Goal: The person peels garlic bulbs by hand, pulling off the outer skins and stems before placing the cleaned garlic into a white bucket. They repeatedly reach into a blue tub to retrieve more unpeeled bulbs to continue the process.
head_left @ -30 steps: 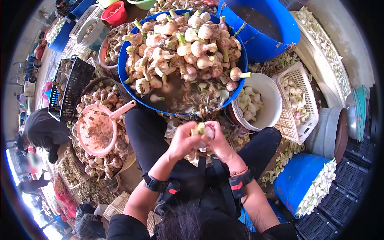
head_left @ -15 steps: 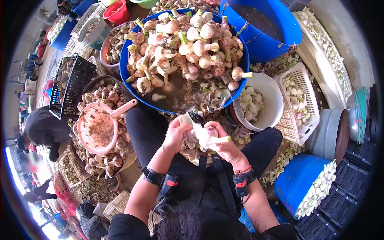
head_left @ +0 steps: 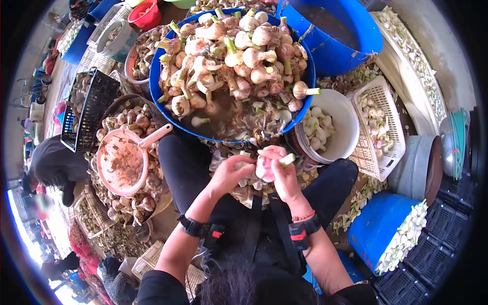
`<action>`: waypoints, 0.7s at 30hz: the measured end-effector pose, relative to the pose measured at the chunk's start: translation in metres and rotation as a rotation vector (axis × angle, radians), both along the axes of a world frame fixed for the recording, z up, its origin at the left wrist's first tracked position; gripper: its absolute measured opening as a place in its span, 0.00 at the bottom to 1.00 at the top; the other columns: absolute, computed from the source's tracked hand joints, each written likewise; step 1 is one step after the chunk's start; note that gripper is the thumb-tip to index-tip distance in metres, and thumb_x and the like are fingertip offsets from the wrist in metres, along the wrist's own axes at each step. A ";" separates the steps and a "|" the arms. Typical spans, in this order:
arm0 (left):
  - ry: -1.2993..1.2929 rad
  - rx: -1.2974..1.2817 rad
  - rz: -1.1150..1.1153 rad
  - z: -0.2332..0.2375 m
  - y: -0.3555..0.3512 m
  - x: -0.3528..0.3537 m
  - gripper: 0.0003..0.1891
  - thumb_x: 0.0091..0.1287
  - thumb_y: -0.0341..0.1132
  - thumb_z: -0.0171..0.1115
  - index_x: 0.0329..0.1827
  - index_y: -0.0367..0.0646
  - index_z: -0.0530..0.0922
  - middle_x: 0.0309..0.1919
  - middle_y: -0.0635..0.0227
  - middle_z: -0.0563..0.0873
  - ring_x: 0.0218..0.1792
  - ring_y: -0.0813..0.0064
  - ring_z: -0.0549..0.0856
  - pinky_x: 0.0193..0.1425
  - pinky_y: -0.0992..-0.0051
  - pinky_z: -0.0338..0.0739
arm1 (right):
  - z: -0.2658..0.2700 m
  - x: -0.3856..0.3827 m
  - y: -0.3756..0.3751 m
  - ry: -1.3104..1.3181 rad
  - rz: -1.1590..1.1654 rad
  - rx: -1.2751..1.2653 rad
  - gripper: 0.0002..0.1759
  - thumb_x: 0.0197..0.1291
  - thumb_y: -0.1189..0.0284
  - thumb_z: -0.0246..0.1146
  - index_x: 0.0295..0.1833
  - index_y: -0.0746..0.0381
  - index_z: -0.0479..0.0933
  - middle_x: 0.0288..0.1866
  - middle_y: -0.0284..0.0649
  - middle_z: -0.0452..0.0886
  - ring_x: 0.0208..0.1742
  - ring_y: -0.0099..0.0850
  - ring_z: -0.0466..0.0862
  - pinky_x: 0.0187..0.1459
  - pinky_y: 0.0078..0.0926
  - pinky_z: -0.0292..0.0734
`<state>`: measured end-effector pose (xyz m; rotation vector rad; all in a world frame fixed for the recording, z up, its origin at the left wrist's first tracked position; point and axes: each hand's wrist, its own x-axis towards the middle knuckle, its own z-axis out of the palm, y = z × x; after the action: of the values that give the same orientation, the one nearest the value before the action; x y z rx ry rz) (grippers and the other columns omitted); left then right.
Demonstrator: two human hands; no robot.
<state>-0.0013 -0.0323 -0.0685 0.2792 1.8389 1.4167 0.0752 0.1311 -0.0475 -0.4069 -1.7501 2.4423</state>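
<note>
A garlic bulb [head_left: 265, 170] with a short green stem and partly purple skin is in my right hand [head_left: 284, 175], its fingers wrapped round it. Just to the left, apart from the bulb, my left hand [head_left: 230, 174] has its fingers bent together; whatever is between them, if anything, is too small to make out. Loose papery peelings [head_left: 241, 195] lie in my lap below both hands. Directly beyond the hands stands a blue tub [head_left: 311, 109] heaped with unpeeled garlic over murky water. To its right, a white bucket [head_left: 351, 137] holds peeled pale bulbs.
At left, a pink long-handled strainer [head_left: 122, 161] rests on a large heap of garlic [head_left: 134, 206]. A cream basket [head_left: 395, 129] of bulbs stands right of the bucket, near a metal drum [head_left: 413, 165] and a blue barrel [head_left: 378, 223]. Another person [head_left: 58, 162] crouches at far left.
My left hand has moved away from the bulb, and the strip of skin it pulled no longer shows. My right hand has drawn up and turned the bulb, its stem now pointing up and right.
</note>
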 end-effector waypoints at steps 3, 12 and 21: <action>0.468 -0.068 0.100 0.025 0.006 0.009 0.13 0.61 0.37 0.64 0.47 0.43 0.81 0.38 0.58 0.85 0.40 0.65 0.84 0.45 0.72 0.77 | -0.004 -0.008 -0.005 0.050 -0.045 0.472 0.20 0.57 0.69 0.67 0.54 0.63 0.75 0.48 0.39 0.69 0.45 0.29 0.76 0.46 0.24 0.72; 0.164 -0.157 0.268 0.042 0.018 0.013 0.04 0.61 0.27 0.61 0.33 0.35 0.80 0.25 0.69 0.84 0.25 0.82 0.81 0.29 0.80 0.75 | 0.003 -0.008 -0.005 0.099 -0.006 0.574 0.22 0.52 0.64 0.70 0.48 0.64 0.73 0.50 0.40 0.75 0.51 0.32 0.77 0.53 0.28 0.73; -0.072 -0.066 0.324 -0.004 0.001 0.010 0.07 0.67 0.29 0.55 0.33 0.35 0.77 0.24 0.73 0.79 0.26 0.85 0.77 0.31 0.85 0.73 | 0.013 -0.008 -0.005 -0.123 -0.185 -0.528 0.12 0.68 0.68 0.48 0.48 0.64 0.72 0.48 0.40 0.76 0.49 0.26 0.77 0.50 0.23 0.74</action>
<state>0.0082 -0.0311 -0.0721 -0.1079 1.9283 1.5541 0.0672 0.1260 -0.0345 -0.7410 -1.0156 2.7565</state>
